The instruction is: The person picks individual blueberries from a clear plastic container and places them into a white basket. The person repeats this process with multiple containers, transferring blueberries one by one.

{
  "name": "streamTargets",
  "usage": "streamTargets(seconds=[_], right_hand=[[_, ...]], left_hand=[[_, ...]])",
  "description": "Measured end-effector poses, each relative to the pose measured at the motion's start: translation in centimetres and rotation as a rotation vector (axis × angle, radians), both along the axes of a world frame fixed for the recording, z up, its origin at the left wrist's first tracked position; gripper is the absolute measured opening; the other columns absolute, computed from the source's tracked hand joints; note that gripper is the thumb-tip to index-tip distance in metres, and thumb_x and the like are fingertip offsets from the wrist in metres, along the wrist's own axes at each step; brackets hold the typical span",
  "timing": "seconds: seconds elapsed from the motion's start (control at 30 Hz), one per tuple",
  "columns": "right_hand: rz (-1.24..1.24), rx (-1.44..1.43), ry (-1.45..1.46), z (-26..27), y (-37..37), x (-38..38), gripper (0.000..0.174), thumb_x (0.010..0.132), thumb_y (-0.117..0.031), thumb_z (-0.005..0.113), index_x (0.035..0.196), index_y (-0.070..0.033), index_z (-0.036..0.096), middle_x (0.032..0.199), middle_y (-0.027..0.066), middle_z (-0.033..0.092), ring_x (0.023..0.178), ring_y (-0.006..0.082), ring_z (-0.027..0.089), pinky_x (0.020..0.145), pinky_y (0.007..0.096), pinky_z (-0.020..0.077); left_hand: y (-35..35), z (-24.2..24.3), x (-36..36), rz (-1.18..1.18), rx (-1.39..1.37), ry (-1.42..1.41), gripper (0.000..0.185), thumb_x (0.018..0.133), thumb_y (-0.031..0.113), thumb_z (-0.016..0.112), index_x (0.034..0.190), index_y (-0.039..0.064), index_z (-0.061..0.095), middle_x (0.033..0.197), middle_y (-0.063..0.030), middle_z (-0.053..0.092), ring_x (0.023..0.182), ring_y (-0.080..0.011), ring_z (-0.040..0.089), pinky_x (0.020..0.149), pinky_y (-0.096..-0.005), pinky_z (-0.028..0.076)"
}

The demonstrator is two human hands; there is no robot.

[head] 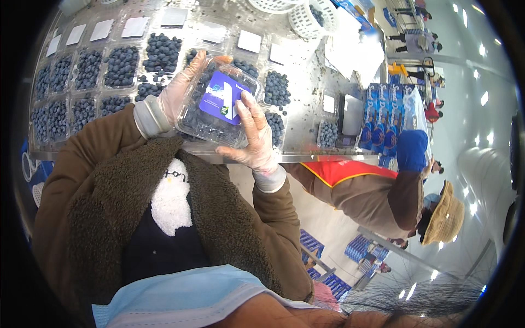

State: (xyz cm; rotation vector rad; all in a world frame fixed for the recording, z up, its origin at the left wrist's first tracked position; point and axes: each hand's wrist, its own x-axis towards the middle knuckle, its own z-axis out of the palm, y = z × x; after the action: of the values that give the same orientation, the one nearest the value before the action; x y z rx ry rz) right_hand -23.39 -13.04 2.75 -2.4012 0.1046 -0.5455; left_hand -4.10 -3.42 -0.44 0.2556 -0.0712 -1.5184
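Observation:
A closed clear plastic clamshell (192, 110) of blueberries with a purple label (223, 97) is held up over the near edge of the metal table. My left hand (179, 88), in a thin clear glove, grips its left side with the fingers along the far edge. Spread over its right part is my gloved right hand (255, 135), fingertips on the label and lid, thumb near the lower edge. Rows of open clamshells filled with blueberries (121, 66) lie to the left and behind, their raised lids bearing white pads (135, 27). More berry-filled punnets (277, 87) stand just right of the held one.
White perforated baskets (313, 18) stand at the back, one with blueberries. At right are white paper (354, 55), a punnet of berries (327, 133), a dark-looking clamshell (350, 119) and stacked blue cartons (381, 117). A co-worker (369, 192) in a red vest stands beside the table.

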Motion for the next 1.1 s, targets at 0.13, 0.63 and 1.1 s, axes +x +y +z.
streamTargets(seconds=[0.13,0.63,1.1], right_hand=[[-0.065,-0.069,0.063,0.1,-1.2,-2.2,0.085,0.065,-0.036,0.082,0.133,0.001,0.047,0.14,0.0264,0.042,0.125,0.0415,0.048,0.101,0.0447,0.0417],[-0.38,0.623,-0.157,-0.8,-11.2,-11.6,0.126,0.068,-0.041,0.085,0.152,-0.008,-0.003,0.154,0.0215,0.017,0.12,0.0266,0.051,0.091,0.0324,0.0492],[-0.553,1.104,-0.197,-8.2,-28.1,-18.2,0.081,0.087,0.003,0.06,0.151,-0.004,0.01,0.151,0.0227,0.026,0.117,0.021,0.052,0.093,0.0292,0.0478]], left_hand=[[-1.9,-0.2,-2.4,-0.035,-0.031,0.033,0.054,0.098,0.053,0.036,0.133,0.013,0.046,0.127,-0.0129,0.056,0.111,-0.0266,0.06,0.09,-0.0433,0.056],[-14.3,-1.9,-12.3,0.005,0.071,-0.231,0.05,0.101,0.046,0.035,0.139,0.015,0.043,0.131,-0.0092,0.054,0.113,-0.0218,0.058,0.096,-0.0402,0.052],[-33.4,-8.9,-18.9,-0.118,0.102,-0.384,0.042,0.1,0.037,0.046,0.134,0.014,0.049,0.126,-0.0055,0.055,0.115,-0.0196,0.052,0.097,-0.0366,0.048]])
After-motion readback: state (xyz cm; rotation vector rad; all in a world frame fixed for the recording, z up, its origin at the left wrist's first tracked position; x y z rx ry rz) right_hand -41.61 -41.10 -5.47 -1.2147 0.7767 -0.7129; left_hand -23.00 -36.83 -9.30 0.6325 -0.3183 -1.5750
